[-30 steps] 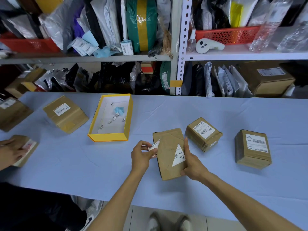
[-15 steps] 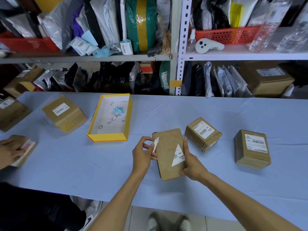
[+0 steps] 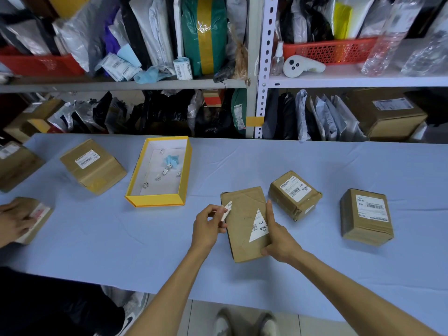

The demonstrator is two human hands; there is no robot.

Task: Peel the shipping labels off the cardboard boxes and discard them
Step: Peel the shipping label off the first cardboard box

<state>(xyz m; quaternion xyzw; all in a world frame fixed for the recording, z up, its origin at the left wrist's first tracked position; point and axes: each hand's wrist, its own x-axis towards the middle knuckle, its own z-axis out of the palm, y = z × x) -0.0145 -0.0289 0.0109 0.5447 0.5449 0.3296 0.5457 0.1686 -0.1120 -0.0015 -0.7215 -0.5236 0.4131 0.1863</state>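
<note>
- Resting at the far left, another person's hand (image 3: 14, 220) lies on a small box (image 3: 40, 215).
- A yellow tray (image 3: 155, 199) holds small scraps.
- My left hand (image 3: 209, 226) pinches a peeled label strip (image 3: 227, 209) at the upper left edge of the flat cardboard box (image 3: 242, 214) on the blue table (image 3: 121, 238).
- My right hand (image 3: 278, 236) grips that box's right side, thumb beside the leftover triangular label (image 3: 258, 226).
- A labelled box (image 3: 294, 192) sits just right, then a second labelled box (image 3: 366, 217).

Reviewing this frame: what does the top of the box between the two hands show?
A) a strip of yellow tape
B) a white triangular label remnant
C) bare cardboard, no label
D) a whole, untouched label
B: a white triangular label remnant sits on the cardboard box beside the right hand, while the left hand pinches a torn label strip at its left edge.
</note>
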